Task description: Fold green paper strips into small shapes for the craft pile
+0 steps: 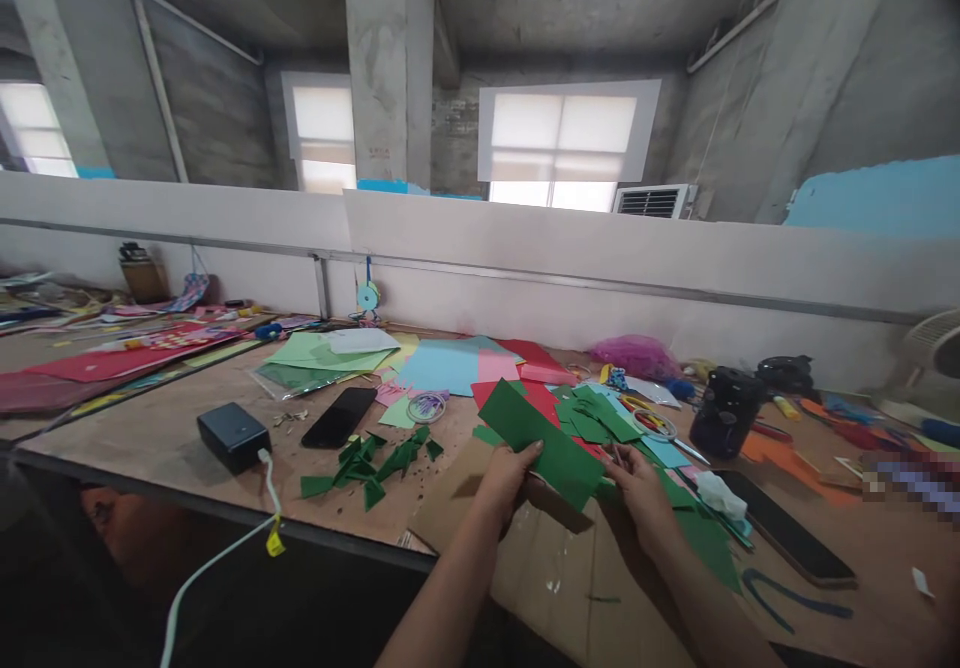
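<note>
A rectangular piece of green paper is tilted above the cardboard, gripped along its lower edge by my left hand, thumb on top. Close to the paper's right corner is my right hand, its fingers pinched together. What sits between those fingers is too small to make out. Beneath both hands lies a brown cardboard sheet. Cut green paper scraps are heaped left of my left hand. More green pieces lie just beyond my right hand.
A black phone and a black power adapter with a white cable are at left. Coloured paper sheets spread along the back. On the right stand a dark bottle, a long dark flat device and a fan.
</note>
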The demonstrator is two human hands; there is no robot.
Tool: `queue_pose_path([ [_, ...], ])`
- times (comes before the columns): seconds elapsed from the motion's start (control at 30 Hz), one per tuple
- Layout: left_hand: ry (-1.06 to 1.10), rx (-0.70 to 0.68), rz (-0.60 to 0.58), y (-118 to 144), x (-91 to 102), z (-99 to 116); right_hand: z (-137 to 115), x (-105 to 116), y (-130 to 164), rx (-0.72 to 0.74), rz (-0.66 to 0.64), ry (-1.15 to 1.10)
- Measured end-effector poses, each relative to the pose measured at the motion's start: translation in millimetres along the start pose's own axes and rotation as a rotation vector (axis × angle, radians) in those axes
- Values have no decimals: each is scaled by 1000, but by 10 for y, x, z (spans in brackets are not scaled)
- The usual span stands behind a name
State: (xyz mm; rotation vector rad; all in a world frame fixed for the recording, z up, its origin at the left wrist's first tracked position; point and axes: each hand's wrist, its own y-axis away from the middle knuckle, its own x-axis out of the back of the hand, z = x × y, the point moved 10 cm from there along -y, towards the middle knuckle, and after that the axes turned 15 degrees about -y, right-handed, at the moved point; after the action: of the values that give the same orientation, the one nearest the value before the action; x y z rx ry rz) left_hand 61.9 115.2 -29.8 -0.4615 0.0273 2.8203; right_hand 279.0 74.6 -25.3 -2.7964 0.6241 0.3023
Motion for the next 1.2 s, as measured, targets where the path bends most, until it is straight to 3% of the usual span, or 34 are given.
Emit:
queue_pose_path([
  [0.13,-35,73,43,2,54,-43,34,50,-119,37,-41,205],
  [0.23,-24,110,96,-6,112,-61,-160,-13,-97,215,-83,428],
  [0.33,-22,132,135,-8,159,-64,-419,-232,79,385,-187,501],
  [0.47,-22,115,150,2,176,-17,-630,-620,377,456,-422,412],
  [0.53,-5,102,137,18,154,12,-649,-737,457,449,-473,447],
  [0.77,38,45,-91,100,-120,61,-630,-787,493,370,-473,461],
  [0.93,60,5,-73,69,-105,71,-678,-768,524,316,-452,392],
  [1.07,-6,70,-70,75,-103,27,-618,-678,441,272,-382,300],
  [1.2,-67,121,-199,140,-235,18,-534,-545,327,249,-275,221],
])
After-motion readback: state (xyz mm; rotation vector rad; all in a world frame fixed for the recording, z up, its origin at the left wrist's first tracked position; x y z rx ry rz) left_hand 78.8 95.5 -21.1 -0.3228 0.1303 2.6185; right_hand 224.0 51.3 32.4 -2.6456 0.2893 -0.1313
